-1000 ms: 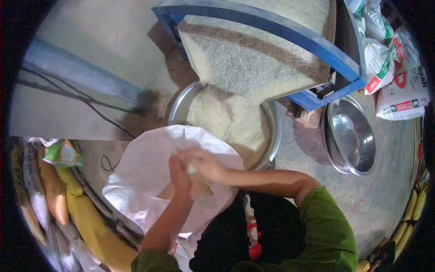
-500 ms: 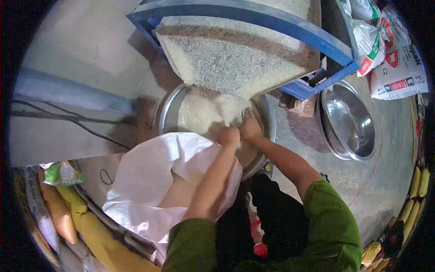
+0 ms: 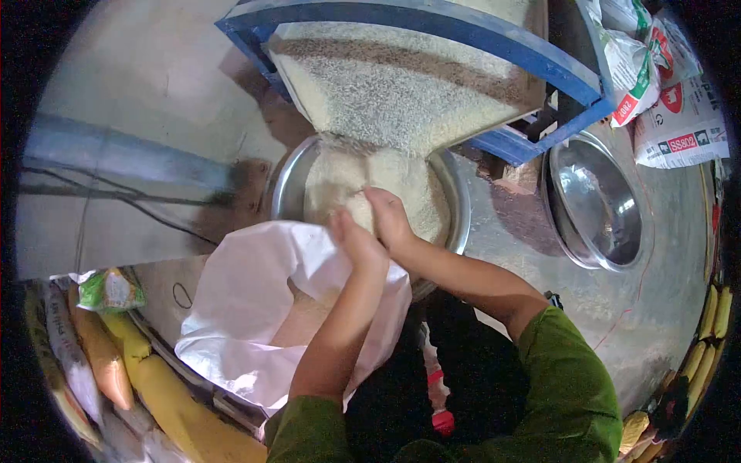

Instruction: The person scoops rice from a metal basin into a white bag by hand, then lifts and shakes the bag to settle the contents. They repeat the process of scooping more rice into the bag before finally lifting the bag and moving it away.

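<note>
My left hand (image 3: 358, 238) and my right hand (image 3: 389, 217) are cupped together over a metal basin (image 3: 461, 207). Between them sits a heap of pale grain that looks like rice (image 3: 360, 210); my fingers curl around it. More grain (image 3: 417, 185) fills much of the basin below. Just left of my left forearm stands a wide-open white sack (image 3: 231, 266), its mouth against the basin's near side, with pale brownish contents (image 3: 301, 320) inside. Above the basin, grain slides off a sloping tray (image 3: 401, 92) set in a blue frame (image 3: 463, 29) and falls in.
A second metal basin (image 3: 594, 204) stands on the floor to the right. Printed white sacks (image 3: 679, 131) lie at the upper right. A blue-grey beam (image 3: 131, 158) and dark cables (image 3: 139, 204) cross the left side. Filled yellow sacks (image 3: 185, 401) line the lower left.
Both hands have come up from the grain and moved left towards the white sack, now cupped together around a heap of it. The grain in the basin shows more fully.
</note>
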A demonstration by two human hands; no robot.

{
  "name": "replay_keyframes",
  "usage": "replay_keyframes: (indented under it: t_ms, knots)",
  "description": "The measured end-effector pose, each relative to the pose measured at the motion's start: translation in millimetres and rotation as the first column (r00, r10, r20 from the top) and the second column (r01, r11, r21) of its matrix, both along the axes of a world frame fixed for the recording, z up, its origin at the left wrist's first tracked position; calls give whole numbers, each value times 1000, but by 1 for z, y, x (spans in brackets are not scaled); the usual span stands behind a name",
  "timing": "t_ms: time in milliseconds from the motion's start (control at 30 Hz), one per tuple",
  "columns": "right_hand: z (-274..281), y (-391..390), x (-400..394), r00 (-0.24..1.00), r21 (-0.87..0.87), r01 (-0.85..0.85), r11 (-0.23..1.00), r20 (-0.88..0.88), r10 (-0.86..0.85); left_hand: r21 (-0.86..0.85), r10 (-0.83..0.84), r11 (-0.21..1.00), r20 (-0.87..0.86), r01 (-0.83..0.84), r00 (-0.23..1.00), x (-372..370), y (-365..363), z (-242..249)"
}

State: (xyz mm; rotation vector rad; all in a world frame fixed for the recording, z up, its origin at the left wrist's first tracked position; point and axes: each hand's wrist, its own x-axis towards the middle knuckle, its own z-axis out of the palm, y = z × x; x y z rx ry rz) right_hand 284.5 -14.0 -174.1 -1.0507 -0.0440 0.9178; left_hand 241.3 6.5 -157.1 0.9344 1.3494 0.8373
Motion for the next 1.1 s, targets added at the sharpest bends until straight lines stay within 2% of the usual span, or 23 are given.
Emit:
replay_keyframes:
  t_ms: [67,167,233,267,300,367,400,467,500,567,600,667,700,767,800,867,900,933,967,1000,1033,1067,1100]
  knots:
    - [44,2,-16,997,32,-13,999,73,10,54,-69,997,237,57,969,-25,2,27]
    - [70,-5,-53,957,118,-237,964,202,210,124,-172,983,369,135,913,-75,-8,57]
    - [66,-13,-77,804,54,-458,887,451,388,31,-106,994,187,102,977,-116,-6,59]
    - [53,-14,-84,662,-32,-539,841,602,447,150,-297,935,-169,322,940,-138,-6,61]
    - [42,-17,-86,665,-30,-522,852,612,429,183,-402,812,-514,554,758,-160,-4,61]
    - [21,-22,-90,229,-261,-621,739,842,489,-131,-555,810,-487,572,674,-228,7,31]
    - [9,-19,-84,234,-259,-615,745,842,486,-131,-561,805,-488,579,669,-220,8,37]
    - [-11,-17,-58,375,-53,-390,919,903,211,-340,-290,917,-205,210,935,-187,6,72]
    - [-2,-24,-36,467,-143,-345,928,831,302,-314,-227,934,-151,171,962,-158,6,91]
    - [-3,-37,9,554,-286,-168,943,764,330,-105,-594,804,-176,585,785,-129,17,90]
    - [-12,-40,27,544,-324,-28,946,789,286,-70,-651,758,-139,648,746,-108,22,84]
    - [-6,-45,61,643,-829,-39,558,407,649,32,-674,738,9,674,739,-61,18,50]
    - [-38,-47,76,642,-829,-42,558,406,651,126,-720,686,-28,717,694,-35,16,37]
    - [-124,-49,91,179,-500,396,770,865,469,177,-498,681,-600,710,627,15,18,-27]
    - [-120,-49,88,181,-505,391,769,862,474,171,-498,685,-600,708,626,29,24,-67]
    - [-83,-43,81,-39,-774,5,634,633,773,40,-209,868,-875,495,437,46,35,-123]
    - [-49,-34,71,99,-877,-72,475,467,879,41,-210,870,-871,492,444,47,36,-123]
    - [-61,-28,71,95,-882,-66,467,461,882,-14,-237,845,-906,535,350,48,33,-123]
    - [-84,-26,65,171,-814,-128,567,545,821,-87,-266,817,-934,571,238,42,27,-123]
    - [-104,-24,57,255,-727,-177,664,618,744,-100,-275,816,-934,569,230,39,25,-123]
    - [-113,-19,51,254,-726,-181,663,617,745,-106,-384,841,-808,530,448,40,28,-121]
    - [-120,-12,44,686,-554,-236,798,486,541,-114,-446,864,-623,490,642,41,33,-117]
    - [-121,-6,38,950,-369,-180,912,177,259,-181,-408,911,-510,370,757,42,32,-121]
